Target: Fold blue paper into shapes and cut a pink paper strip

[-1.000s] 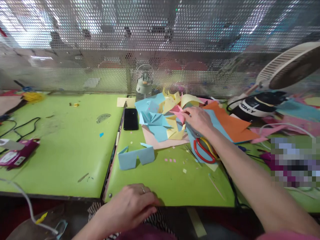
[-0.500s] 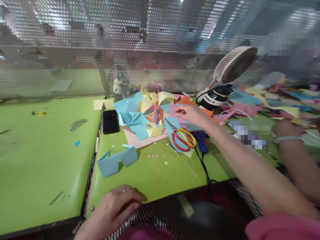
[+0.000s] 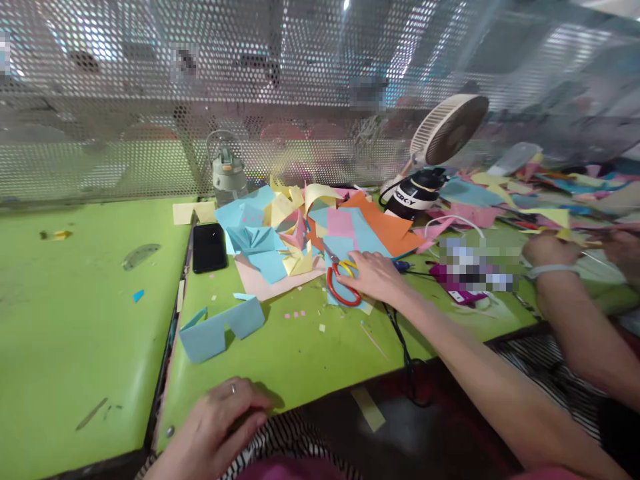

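My right hand (image 3: 376, 275) reaches over the scissors (image 3: 344, 287), which have one red and one yellow handle. Its fingers and thumb close around the yellow handle and cover most of it. Blue paper lies under the scissors. A dark blue tool (image 3: 401, 266) with a black cord shows partly behind the hand. My left hand (image 3: 233, 415), with a ring, rests at the table's front edge, fingers loosely bent and nothing in them. Beyond it stands a folded light-blue paper piece (image 3: 223, 328) with a notch in its lower edge.
A heap of coloured paper (image 3: 257, 243) fills the middle back. A black phone (image 3: 209, 248), a clear bottle (image 3: 229, 175), a black bottle (image 3: 414, 195) and a fan (image 3: 447, 130) stand around it. At right, another person's hand (image 3: 551, 252) works among papers. A perforated screen (image 3: 150, 160) borders the back.
My right hand has come from the paper heap down toward me and onto the scissors. My left hand stays at the table edge. The view has shifted slightly to the right.
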A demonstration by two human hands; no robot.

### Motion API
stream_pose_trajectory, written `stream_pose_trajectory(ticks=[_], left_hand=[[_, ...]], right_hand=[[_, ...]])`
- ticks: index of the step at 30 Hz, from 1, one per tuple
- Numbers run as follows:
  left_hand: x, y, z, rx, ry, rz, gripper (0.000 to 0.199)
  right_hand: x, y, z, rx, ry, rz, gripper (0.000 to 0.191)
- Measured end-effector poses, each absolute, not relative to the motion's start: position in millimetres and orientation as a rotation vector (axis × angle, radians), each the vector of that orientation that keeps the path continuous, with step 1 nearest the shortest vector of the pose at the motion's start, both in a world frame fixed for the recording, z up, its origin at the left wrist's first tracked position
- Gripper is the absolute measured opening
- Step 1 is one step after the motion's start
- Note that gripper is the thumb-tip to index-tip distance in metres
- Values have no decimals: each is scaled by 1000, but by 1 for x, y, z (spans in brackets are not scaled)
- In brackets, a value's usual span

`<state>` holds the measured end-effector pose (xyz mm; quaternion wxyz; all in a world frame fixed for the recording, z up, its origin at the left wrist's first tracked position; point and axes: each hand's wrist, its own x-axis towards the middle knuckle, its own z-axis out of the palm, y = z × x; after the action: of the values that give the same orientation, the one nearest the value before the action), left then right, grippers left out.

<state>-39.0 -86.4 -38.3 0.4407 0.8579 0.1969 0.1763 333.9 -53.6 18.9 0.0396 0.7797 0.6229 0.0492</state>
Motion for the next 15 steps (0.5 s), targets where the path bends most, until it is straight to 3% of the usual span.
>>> stream_pose_trajectory(ticks=[8,15], left_hand=[[-42,-84,-43,2091,475,365,19],[-39,-84,-41,2107,476,472,15]], right_hand=[[318,-38,20,2482,1966,38,42],[389,29,37,2863,1437,-265,34]])
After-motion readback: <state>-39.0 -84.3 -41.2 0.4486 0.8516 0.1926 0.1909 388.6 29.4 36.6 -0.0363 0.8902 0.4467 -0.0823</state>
